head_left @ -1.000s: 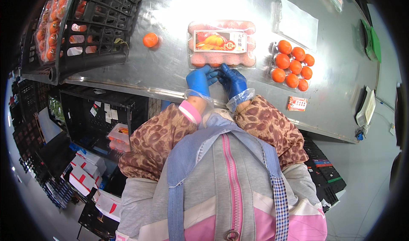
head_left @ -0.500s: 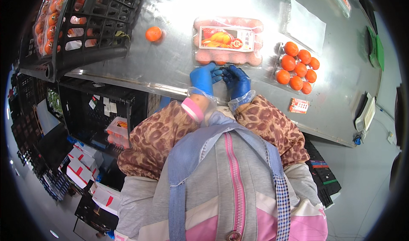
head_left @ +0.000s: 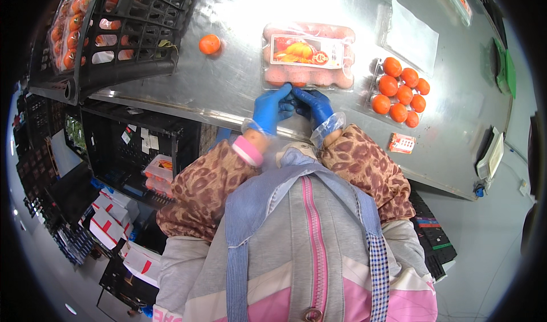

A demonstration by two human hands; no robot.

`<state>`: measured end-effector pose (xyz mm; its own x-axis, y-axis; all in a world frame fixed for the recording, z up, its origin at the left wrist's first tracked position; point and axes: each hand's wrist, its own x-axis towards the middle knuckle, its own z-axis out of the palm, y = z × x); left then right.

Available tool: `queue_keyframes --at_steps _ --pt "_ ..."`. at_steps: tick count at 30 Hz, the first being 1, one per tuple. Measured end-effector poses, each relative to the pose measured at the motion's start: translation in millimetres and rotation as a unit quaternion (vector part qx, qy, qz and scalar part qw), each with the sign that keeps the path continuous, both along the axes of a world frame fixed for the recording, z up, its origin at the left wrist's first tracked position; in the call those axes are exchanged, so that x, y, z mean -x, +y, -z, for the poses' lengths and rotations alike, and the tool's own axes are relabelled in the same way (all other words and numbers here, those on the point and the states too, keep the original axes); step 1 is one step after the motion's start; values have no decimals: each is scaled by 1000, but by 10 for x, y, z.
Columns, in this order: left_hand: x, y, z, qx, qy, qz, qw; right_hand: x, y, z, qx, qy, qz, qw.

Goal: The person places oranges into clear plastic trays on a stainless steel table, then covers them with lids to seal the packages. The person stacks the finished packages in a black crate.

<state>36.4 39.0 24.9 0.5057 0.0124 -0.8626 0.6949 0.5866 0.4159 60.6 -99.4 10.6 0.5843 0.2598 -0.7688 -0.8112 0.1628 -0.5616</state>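
Observation:
A clear plastic fruit box with a picture label on its lid lies closed on the steel table in front of me, pinkish padding and orange fruit showing through. My left hand, in a blue glove, is at the middle of the box's near edge with its fingers curled and pinching there. Beside it, fingertips almost together, my blue-gloved right hand grips the same edge. Part of the fingers of both hands is hidden by the gloves' backs. To the right stands an open clear tray of several orange persimmons.
A loose persimmon sits left of the box, near a black plastic crate with packed fruit. White sheets and a small red-and-white card lie to the right. The table has its near edge before me.
Both hands stay at the box's near edge; the wrists have spread slightly apart and the fingertips have drawn together. The whole scene has shifted a little to the right in view.

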Motion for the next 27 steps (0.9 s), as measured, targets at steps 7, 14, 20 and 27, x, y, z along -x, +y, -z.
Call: queue_keyframes --at_steps 7,14,20,27 --pt "49 733 -186 -44 -53 173 983 -11 241 -173 -23 59 47 997" --pt "-369 736 6 -184 -136 126 965 -6 363 -8 18 35 108 993" --pt "-540 722 148 -233 -140 221 937 17 323 94 18 8 106 994" --pt "-653 637 405 -458 -179 317 811 -5 310 62 28 15 94 995"
